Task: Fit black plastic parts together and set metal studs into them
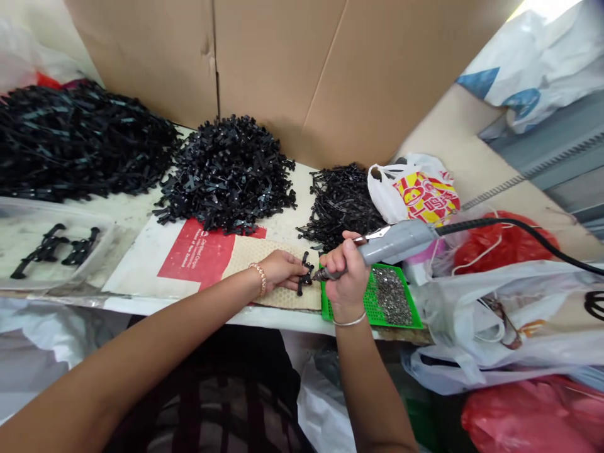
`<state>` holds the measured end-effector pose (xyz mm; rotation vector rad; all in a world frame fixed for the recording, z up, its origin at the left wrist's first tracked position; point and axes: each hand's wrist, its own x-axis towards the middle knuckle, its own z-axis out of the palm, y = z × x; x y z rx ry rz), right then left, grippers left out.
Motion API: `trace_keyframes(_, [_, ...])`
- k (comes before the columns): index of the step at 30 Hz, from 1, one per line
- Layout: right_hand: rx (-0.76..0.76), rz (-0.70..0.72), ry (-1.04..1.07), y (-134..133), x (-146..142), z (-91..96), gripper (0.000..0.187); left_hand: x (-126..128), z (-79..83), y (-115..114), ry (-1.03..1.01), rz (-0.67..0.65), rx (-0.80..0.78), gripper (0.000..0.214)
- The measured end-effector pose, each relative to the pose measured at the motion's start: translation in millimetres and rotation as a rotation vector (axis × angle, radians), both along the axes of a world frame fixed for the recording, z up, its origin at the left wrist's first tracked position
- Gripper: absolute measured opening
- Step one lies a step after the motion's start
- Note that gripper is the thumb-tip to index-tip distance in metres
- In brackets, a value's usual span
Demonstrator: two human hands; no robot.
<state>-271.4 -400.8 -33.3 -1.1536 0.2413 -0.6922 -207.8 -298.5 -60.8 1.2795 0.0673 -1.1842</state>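
Note:
My left hand (279,270) pinches a small black plastic part (306,273) with several arms, over a textured beige pad (283,297). In my right hand (348,272) is a grey electric screwdriver (401,242), its cord running off to the right. The tool's dark tip points left and meets or nearly meets the black part; whether a screw sits there I cannot make out. Just right of the pad, partly behind my right wrist, lies a green tray (372,308) holding many small metal screws (392,296).
Three heaps of black parts line the back: a large left heap (80,145), a middle heap (231,170) and a right heap (342,201). A clear bin (101,251) at left holds a few assembled pieces. Cardboard (283,69) stands behind; plastic bags (500,314) crowd the right.

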Motion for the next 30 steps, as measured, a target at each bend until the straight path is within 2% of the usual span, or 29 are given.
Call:
trace_keyframes(24, [-0.009, -0.045, 0.012, -0.3, -2.3, -3.7, 0.029, -1.1, 3.8, 1.1, -0.003, 0.004, 0.004, 0.014])
trace_keyframes(30, [-0.018, -0.047, -0.001, 0.8, -2.2, -6.0, 0.027, -0.8, 0.1, 1.1, -0.013, 0.005, -0.005, 0.017])
